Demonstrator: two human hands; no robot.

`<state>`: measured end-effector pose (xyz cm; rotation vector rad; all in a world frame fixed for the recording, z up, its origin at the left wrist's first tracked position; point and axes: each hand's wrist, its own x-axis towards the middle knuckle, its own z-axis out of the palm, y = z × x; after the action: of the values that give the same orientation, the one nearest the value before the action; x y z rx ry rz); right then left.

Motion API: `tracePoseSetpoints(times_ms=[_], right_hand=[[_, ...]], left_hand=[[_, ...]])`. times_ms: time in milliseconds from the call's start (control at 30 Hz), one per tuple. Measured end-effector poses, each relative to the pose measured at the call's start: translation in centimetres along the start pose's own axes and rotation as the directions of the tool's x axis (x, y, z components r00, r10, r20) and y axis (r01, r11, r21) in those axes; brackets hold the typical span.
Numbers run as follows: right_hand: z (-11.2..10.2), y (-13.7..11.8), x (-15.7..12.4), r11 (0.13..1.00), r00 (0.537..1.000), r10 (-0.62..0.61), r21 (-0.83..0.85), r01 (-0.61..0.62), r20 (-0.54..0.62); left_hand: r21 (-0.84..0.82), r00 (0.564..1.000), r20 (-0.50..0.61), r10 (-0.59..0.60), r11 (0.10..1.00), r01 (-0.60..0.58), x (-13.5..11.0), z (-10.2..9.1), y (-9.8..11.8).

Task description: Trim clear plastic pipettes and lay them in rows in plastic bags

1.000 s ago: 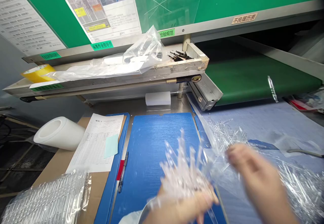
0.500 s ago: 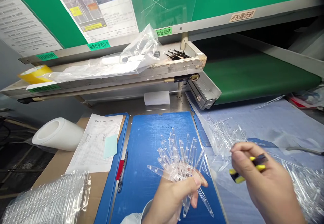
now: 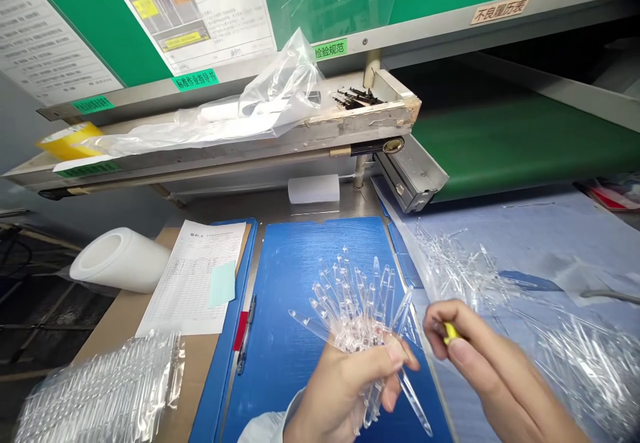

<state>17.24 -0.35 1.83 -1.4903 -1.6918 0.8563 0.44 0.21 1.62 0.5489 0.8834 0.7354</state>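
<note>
Over mat [image 3: 280, 336]: left hand [image 3: 345, 396] clenches clear spikes [image 3: 355, 309]; right hand [image 3: 500, 369] pinches half-hidden yellow item [image 3: 451, 331].

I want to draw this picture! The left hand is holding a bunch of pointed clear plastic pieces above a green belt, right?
It isn't green. The head view shows the left hand holding the bunch of pointed clear plastic pieces above a blue board.
</note>
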Motion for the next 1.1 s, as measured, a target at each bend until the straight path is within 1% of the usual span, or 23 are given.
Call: tracePoseSetpoints(times_ms=[67, 133, 200, 400, 433, 467, 500, 533, 567, 600, 633, 667, 733, 767, 800, 833, 900, 967, 1000, 1033, 1067, 1100], right_hand=[[0.0, -0.5, -0.4, 0.999, 0.991, -0.042, 0.024, 0.039, 0.128], [0.1, -0.7, -0.6, 0.997, 0.967, -0.083, 0.013, 0.083, 0.239], [0.1, -0.6, -0.6, 0.992, 0.946, -0.120, -0.008, 0.128, 0.303], [-0.1, -0.5, 0.0, 0.972, 0.934, -0.188, -0.079, 0.222, 0.304], [-0.1, -0.4, -0.1, 0.967, 0.935, -0.205, -0.090, 0.240, 0.289], [-0.1, -0.3, -0.1, 0.960, 0.942, -0.224, -0.107, 0.257, 0.250], [0.0, -0.1, -0.3, 0.955, 0.955, -0.237, -0.138, 0.263, 0.177], [0.1, 0.2, -0.4, 0.953, 0.969, -0.236, -0.176, 0.246, 0.075], [0.1, 0.5, -0.4, 0.957, 0.976, -0.214, -0.206, 0.203, -0.034], [0.2, 0.7, -0.4, 0.968, 0.978, -0.164, -0.214, 0.134, -0.126], [0.2, 0.9, -0.3, 0.982, 0.981, -0.093, -0.180, 0.062, -0.170], [0.3, 1.0, -0.1, 0.994, 0.989, -0.009, -0.108, -0.007, -0.151], [0.6, 0.7, 0.5, 0.984, 0.989, 0.145, 0.109, -0.144, -0.003], [0.9, 0.4, 0.7, 0.951, 0.976, 0.204, 0.221, -0.215, 0.071], [1.1, 0.0, 0.9, 0.905, 0.960, 0.254, 0.319, -0.280, 0.121], [1.5, -0.4, 1.1, 0.858, 0.945, 0.295, 0.395, -0.328, 0.144], [2.0, -1.0, 1.3, 0.791, 0.925, 0.356, 0.483, -0.375, 0.136], [2.0, -0.9, 1.6, 0.779, 0.921, 0.364, 0.498, -0.381, 0.136], [1.7, -0.5, 2.0, 0.798, 0.925, 0.354, 0.472, -0.375, 0.137], [1.0, 0.2, 2.5, 0.835, 0.932, 0.343, 0.416, -0.361, 0.121], [-0.1, 1.1, 3.1, 0.887, 0.940, 0.334, 0.315, -0.338, 0.067], [-1.6, 2.2, 3.9, 0.935, 0.944, 0.330, 0.150, -0.322, -0.030]], left_hand=[[-0.008, 1.000, 0.014, 0.000, 1.000, 0.000, -0.1, 0.0, 0.1], [-0.006, 1.000, 0.028, 0.012, 1.000, -0.012, -0.2, 0.0, 0.1], [-0.004, 0.999, 0.041, 0.018, 1.000, -0.018, -0.2, 0.1, 0.2], [-0.014, 0.998, 0.062, 0.018, 1.000, -0.017, -0.4, 0.2, 0.2], [-0.008, 0.998, 0.061, 0.016, 1.000, -0.016, -0.4, 0.1, 0.2], [0.000, 0.998, 0.058, 0.017, 1.000, -0.017, -0.4, 0.1, 0.2], [0.008, 0.999, 0.051, 0.017, 1.000, -0.018, -0.4, 0.1, 0.3], [0.017, 0.999, 0.042, 0.016, 1.000, -0.017, -0.4, 0.1, 0.3], [0.025, 0.999, 0.035, 0.011, 1.000, -0.012, -0.3, 0.1, 0.2], [0.033, 1.000, 0.028, 0.001, 0.999, -0.002, -0.2, 0.1, 0.2], [0.038, 1.000, 0.025, -0.012, 0.999, 0.011, -0.1, 0.1, 0.1], [0.041, 0.999, 0.027, -0.021, 0.999, 0.020, 0.0, 0.2, 0.1], [0.050, 0.999, 0.037, -0.024, 0.999, 0.022, 0.3, 0.3, -0.2], [0.057, 0.999, 0.050, -0.018, 0.998, 0.015, 0.5, 0.3, -0.4], [0.068, 0.998, 0.065, -0.007, 0.998, 0.003, 0.7, 0.2, -0.6], [0.081, 0.997, 0.073, 0.009, 0.997, -0.015, 0.9, 0.1, -0.9], [0.097, 0.998, 0.041, 0.044, 0.994, -0.048, 1.5, -0.5, -1.4], [0.095, 0.996, -0.072, 0.058, 0.994, -0.051, 2.4, -1.6, -1.9], [0.099, 0.988, -0.141, 0.057, 0.994, -0.044, 3.0, -2.2, -2.0], [0.110, 0.976, -0.206, 0.065, 0.993, -0.043, 3.5, -2.8, -2.1], [0.122, 0.970, -0.237, 0.060, 0.992, -0.031, 3.9, -3.4, -2.2], [0.130, 0.972, -0.231, 0.033, 0.991, -0.003, 4.2, -3.9, -2.1]])
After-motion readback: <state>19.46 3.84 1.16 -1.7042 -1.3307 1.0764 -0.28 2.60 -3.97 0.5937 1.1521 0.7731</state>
